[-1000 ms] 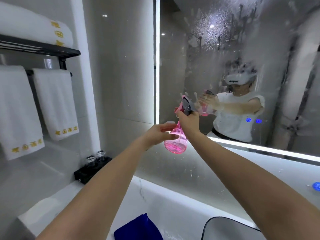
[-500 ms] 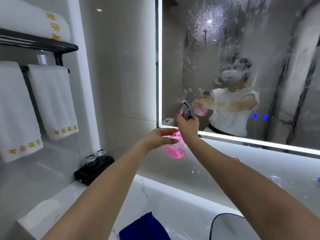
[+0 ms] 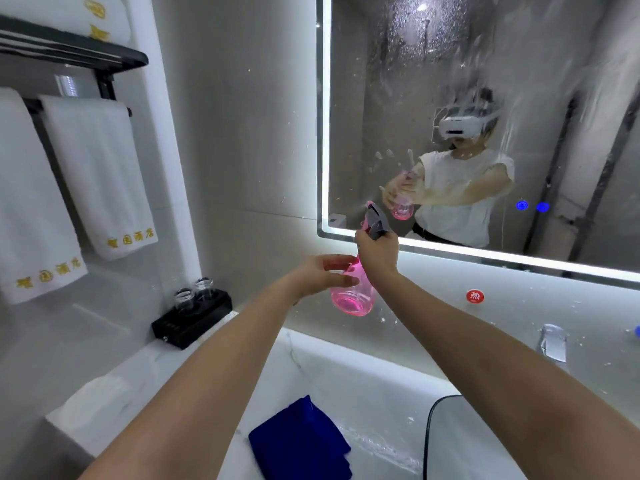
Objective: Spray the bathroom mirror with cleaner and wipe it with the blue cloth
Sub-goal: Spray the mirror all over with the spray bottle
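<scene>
Both hands on the spray bottle [image 3: 353, 297]: R hand [image 3: 376, 254] wrapped tight round the neck just under the grey trigger head [image 3: 378, 221], L hand [image 3: 320, 276] w/ thumb and fingers curled round the pink body from the left. Bottle upright, held in front of the btm-left corner of the mirror [image 3: 502, 64], nozzle toward the glass. Mirror wet, droplets and runs across the upper part, lit strip along its edge. Below the arms the blue cloth [image 3: 299, 441] lies crumpled on the white counter [image 3: 363, 368], well apart from both hands. White towels [image 3: 97, 174] hang at left; black tray [image 3: 192, 320] w/ two glasses by the wall.
</scene>
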